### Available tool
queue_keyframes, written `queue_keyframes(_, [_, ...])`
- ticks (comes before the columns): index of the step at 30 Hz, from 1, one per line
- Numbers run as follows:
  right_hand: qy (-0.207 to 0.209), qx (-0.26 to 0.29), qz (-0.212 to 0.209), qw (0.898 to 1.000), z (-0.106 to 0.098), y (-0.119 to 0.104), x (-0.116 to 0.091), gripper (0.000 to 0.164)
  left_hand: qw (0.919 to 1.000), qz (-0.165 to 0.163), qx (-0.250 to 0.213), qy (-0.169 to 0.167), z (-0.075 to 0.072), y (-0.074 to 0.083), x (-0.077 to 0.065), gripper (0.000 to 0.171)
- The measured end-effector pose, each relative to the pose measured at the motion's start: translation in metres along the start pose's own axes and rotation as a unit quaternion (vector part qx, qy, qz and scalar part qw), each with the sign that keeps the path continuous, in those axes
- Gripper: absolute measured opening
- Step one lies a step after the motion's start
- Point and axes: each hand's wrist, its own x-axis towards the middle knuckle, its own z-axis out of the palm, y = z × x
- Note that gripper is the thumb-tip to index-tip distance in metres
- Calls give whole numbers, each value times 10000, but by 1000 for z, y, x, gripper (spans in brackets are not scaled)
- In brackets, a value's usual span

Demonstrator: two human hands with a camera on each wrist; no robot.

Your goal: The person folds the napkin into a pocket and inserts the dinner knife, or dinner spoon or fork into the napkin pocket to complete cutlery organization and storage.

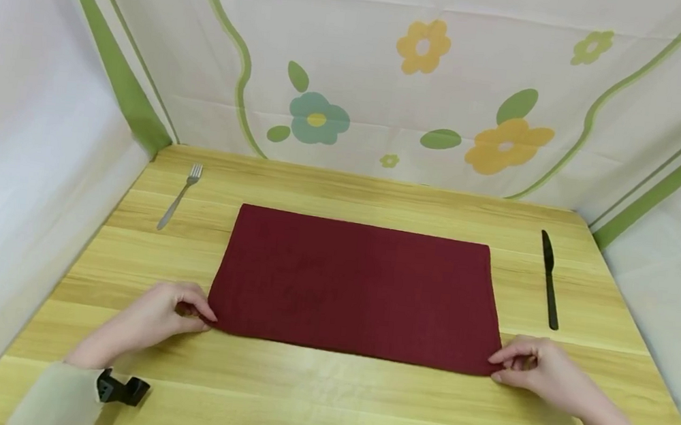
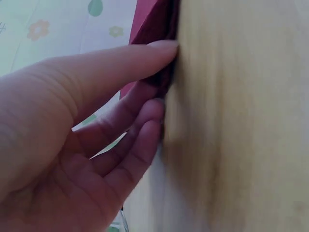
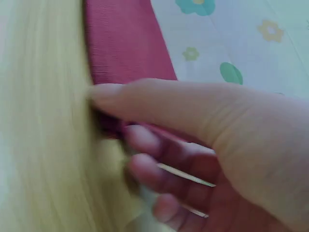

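Note:
A dark red cloth (image 1: 358, 289), folded into a wide rectangle, lies flat on the wooden table in the head view. At its near left corner my left hand (image 1: 173, 313) pinches the edge between thumb and fingers. My right hand (image 1: 537, 368) pinches the near right corner in the same way. In the left wrist view, the thumb lies over the layered edge of the cloth (image 2: 152, 24), with the fingers behind it. From the right wrist, the thumb presses on the cloth corner (image 3: 128, 43) and the fingers curl beneath.
A fork (image 1: 180, 196) lies on the table (image 1: 322, 402) at the far left. On the right side lies a black knife (image 1: 549, 280), beyond the right hand. White curtains with printed flowers (image 1: 376, 93) hang behind the table and along both sides.

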Motion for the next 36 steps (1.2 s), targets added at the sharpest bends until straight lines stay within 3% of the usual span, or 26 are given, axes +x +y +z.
queue_keyframes(5, [916, -972, -325, 9905, 1, 2, 21, 26, 9977, 79, 332, 581, -1, -7, 18, 22])
queue_keyframes(10, [1299, -1457, -533, 9793, -1, 2, 42, 25, 9947, -35, 555, 864, -6, -11, 37, 18])
queue_keyframes(14, [1209, -1501, -580, 9795, -5, 3, 48, 24, 9949, -9, 555, 839, -10, -12, 42, 17])
queue_keyframes(21, [1033, -1426, -557, 9828, -9, 3, 47, 23, 9960, 56, 536, 707, -13, -15, 36, 11])
queue_keyframes(24, [898, -1311, -351, 9867, -11, 2, 46, 20, 9965, -76, 526, 645, -12, -16, 34, 6])
queue_keyframes(31, [479, -996, 277, 9935, -13, -2, 49, 10, 9956, -155, 604, 699, -11, -17, 35, 17])
queue_keyframes(36, [260, -721, 358, 9964, -12, -3, 47, 10, 9979, -183, 150, 598, -13, -19, 33, 20])
